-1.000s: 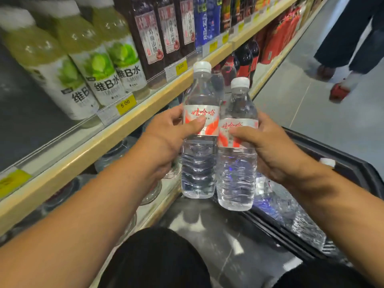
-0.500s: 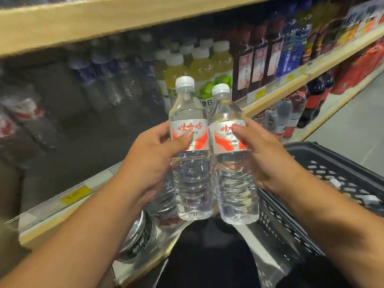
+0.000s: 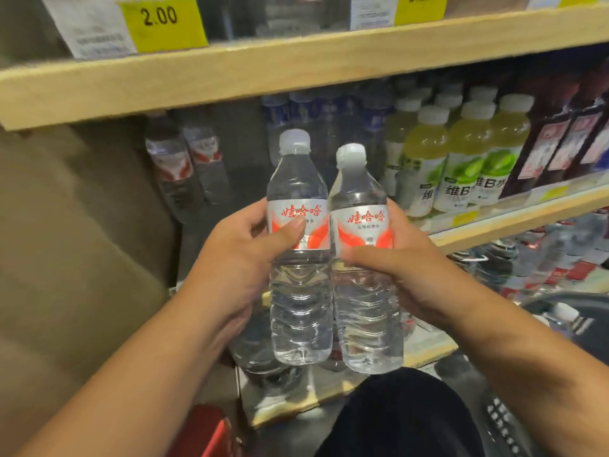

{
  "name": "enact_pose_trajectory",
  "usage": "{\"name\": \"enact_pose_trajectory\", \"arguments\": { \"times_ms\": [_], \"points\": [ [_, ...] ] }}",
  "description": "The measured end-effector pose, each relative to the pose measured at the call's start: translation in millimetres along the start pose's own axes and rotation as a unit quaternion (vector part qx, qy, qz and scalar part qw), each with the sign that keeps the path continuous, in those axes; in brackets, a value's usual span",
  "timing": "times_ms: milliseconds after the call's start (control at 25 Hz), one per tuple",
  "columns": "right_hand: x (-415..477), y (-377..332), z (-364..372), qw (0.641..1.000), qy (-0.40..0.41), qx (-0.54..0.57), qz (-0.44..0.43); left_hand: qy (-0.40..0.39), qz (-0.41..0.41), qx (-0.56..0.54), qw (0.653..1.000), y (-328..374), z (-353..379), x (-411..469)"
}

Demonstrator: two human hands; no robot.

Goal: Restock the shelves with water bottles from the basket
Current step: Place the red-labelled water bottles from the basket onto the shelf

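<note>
Lifted higher: two water bottles (image 3: 300,311), hands (image 3: 230,272) gripping one each.

1. A yellow paper price tag (image 3: 161,26) reading 2.00 is hanging at the top left, with a second yellow tag (image 3: 421,4) sitting cut off further right.
2. Yellow-green plastic drink bottles with white caps (image 3: 468,153) are standing upright in rows on the right.
3. Dark red bottles with pale labels (image 3: 557,140) are lining up just beside them, further right.
4. Blurred blue-labelled clear bottles (image 3: 303,117) are showing at the back.
5. A red box (image 3: 204,433) is peeking in at the bottom edge.
</note>
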State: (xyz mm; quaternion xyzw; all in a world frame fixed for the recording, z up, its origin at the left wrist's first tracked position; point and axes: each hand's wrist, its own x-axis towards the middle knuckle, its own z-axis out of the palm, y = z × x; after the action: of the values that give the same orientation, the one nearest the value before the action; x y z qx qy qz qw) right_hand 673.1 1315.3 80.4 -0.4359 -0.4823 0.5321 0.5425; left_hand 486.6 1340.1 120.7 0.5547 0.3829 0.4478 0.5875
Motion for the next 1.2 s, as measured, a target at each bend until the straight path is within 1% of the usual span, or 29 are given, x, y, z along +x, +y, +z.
{"name": "enact_pose_trajectory", "arguments": {
  "times_ms": [120,240,360,480,600,720,840,1040,1200],
  "points": [
    [15.0,2.1,17.2,0.999,-0.031,-0.002,-0.006,0.028,0.011,0.012,0.999,3.1,-21.5,-7.8],
    [29.6,6.0,33.9,0.999,-0.042,0.006,-0.016,0.064,0.016,0.012,0.998,3.1,-41.4,-15.0],
    [48.6,7.4,47.1,0.999,-0.039,0.005,-0.032,0.093,0.017,-0.025,0.995,0.0,-60.4,-23.0],
    [69.8,4.3,58.2,0.999,-0.034,0.0,-0.031,0.116,0.046,-0.04,0.991,-6.9,-72.0,-28.7],
    [91.8,5.3,69.3,0.997,-0.049,0.027,-0.05,0.147,0.058,-0.043,0.987,-16.6,-76.1,-26.3],
    [111.5,8.7,75.6,0.996,-0.034,0.034,-0.08,0.173,0.06,-0.03,0.983,-25.1,-79.1,-18.6],
    [129.5,8.7,81.6,0.995,-0.029,0.063,-0.077,0.206,0.072,-0.056,0.974,-29.5,-83.5,-12.8],
    [168.5,7.7,95.5,0.993,-0.026,0.052,-0.101,0.234,0.052,-0.101,0.966,-30.1,-85.2,-8.0],
    [188.8,25.6,106.0,0.994,-0.056,0.015,-0.096,0.284,0.025,-0.057,0.957,-32.5,-78.4,1.6]
  ]
}}
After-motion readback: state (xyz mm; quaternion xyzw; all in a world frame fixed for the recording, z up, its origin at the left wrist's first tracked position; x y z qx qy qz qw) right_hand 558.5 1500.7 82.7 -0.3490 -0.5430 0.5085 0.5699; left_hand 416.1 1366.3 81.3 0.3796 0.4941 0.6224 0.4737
